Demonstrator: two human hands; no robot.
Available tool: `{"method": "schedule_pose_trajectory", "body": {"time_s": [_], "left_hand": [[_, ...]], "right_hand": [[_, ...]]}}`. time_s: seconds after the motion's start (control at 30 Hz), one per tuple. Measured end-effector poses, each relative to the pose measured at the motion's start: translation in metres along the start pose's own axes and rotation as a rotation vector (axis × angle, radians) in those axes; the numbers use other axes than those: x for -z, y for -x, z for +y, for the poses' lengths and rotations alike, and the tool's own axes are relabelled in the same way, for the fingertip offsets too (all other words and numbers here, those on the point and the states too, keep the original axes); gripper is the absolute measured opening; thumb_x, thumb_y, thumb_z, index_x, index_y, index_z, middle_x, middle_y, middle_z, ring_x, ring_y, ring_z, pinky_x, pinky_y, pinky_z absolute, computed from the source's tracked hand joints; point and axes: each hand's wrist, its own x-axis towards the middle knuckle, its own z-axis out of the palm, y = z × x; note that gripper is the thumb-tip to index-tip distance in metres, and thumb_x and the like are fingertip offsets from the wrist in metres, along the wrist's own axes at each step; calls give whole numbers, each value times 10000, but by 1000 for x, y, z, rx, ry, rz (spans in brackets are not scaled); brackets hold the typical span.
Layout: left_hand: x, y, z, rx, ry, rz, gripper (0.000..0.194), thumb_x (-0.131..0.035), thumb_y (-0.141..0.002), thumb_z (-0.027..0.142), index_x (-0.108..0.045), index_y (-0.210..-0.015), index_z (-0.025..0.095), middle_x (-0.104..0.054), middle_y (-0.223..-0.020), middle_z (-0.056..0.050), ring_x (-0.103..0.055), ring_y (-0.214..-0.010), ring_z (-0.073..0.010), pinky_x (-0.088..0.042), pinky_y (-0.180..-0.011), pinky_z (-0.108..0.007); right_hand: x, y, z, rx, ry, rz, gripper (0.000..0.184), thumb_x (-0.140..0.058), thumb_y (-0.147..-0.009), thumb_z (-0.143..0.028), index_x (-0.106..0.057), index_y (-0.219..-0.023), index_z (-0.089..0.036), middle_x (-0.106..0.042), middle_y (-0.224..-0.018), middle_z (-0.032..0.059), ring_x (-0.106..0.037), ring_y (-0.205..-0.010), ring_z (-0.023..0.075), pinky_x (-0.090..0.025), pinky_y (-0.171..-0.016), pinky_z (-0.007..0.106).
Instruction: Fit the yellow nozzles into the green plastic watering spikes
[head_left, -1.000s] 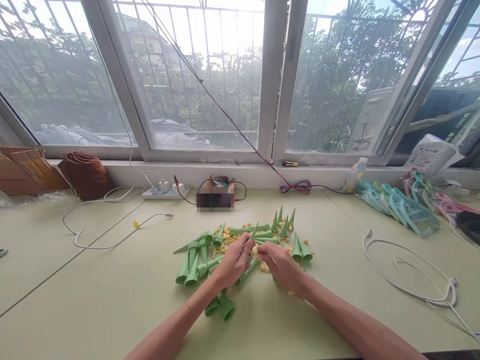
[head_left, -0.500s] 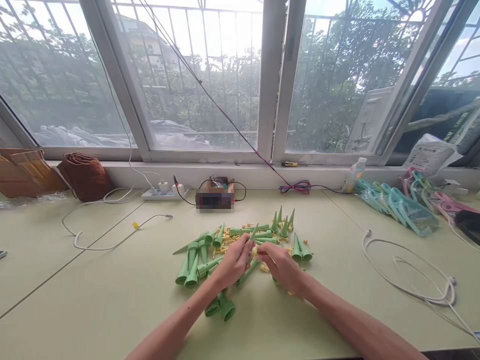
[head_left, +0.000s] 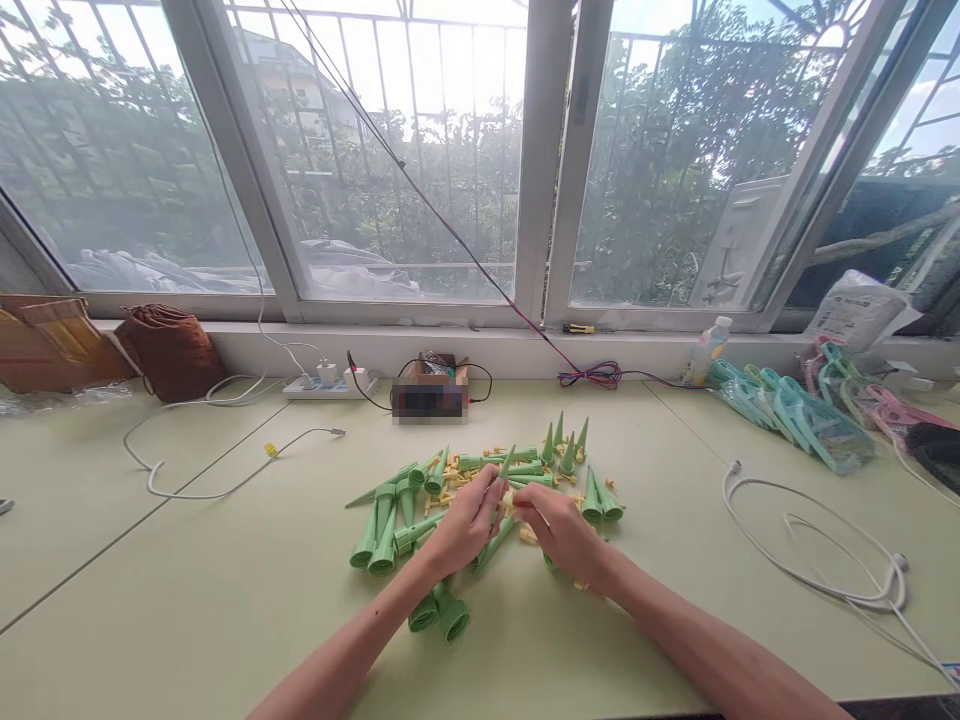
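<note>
My left hand (head_left: 474,515) is closed round a green plastic watering spike (head_left: 508,461), its pointed tip rising above the fingers. My right hand (head_left: 559,525) pinches a small yellow valve (head_left: 510,498) against the near end of that spike; the fingers partly hide where they meet. Around both hands lie many more green spikes (head_left: 384,535), with small yellow valves (head_left: 448,492) scattered among them. Several spikes (head_left: 568,453) stand upright at the back right of the pile, and two others (head_left: 453,612) lie nearest me.
Along the sill sit a power strip (head_left: 330,388), a small box (head_left: 442,370), bundled red and black wire (head_left: 592,374) and a bottle (head_left: 709,352). A brown pouch (head_left: 174,352) is at the left. White cables (head_left: 795,585) and bagged teal plastic pieces (head_left: 810,415) lie on the right.
Both hands keep nearly the same pose over the pile, with only slight finger movement at the yellow valve. The camera view has shifted very slightly.
</note>
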Motion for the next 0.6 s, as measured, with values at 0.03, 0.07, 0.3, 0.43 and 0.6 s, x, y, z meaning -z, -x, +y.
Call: {"method": "schedule_pose_trajectory", "body": {"time_s": [0.03, 0.07, 0.3, 0.43, 0.6], "left_hand": [[0, 0, 0, 3, 15, -5, 277, -337, -1004, 432, -382, -842, 213, -394, -695, 60, -387, -491, -77, -370, -484, -211], [0, 0, -1, 4, 28, -8, 275, -332, -1006, 434, -380, -847, 214, -390, -699, 59, -388, -493, -78, -367, -478, -210], [0, 0, -7, 6, -26, -2, 279, -325, -1008, 446, -369, -854, 217, -388, -741, 46, -415, -535, -87, -379, -483, -205], [1, 0, -4, 4, 1, -6, 274, -324, -1011, 443, -367, -859, 218, -383, -736, 50, -411, -528, -84, -383, -492, -204], [2, -1, 3, -41, 32, 44, 289, -336, -1010, 442, -386, -842, 213, -385, -709, 50, -400, -532, -89, -388, -505, -208]], "right_hand": [[0, 0, 0, -1, -1, 2, 164, -411, -1009, -229, -538, -911, -191, -563, -787, 30, -513, -682, 148, -426, -643, 253], [0, 0, -1, -4, -1, 5, 168, -412, -1009, -234, -540, -910, -191, -562, -785, 29, -512, -679, 147, -426, -641, 253], [-1, 0, -3, -2, 5, 24, 206, -404, -1014, -272, -548, -893, -187, -559, -765, 22, -514, -661, 142, -433, -630, 247], [-1, -1, -3, -19, 2, 35, 200, -406, -1015, -270, -555, -909, -189, -579, -780, 28, -521, -669, 144, -437, -638, 251], [-3, -3, -7, -107, -32, 77, 215, -425, -1010, -299, -564, -888, -189, -596, -778, 27, -529, -675, 148, -434, -641, 261]]}}
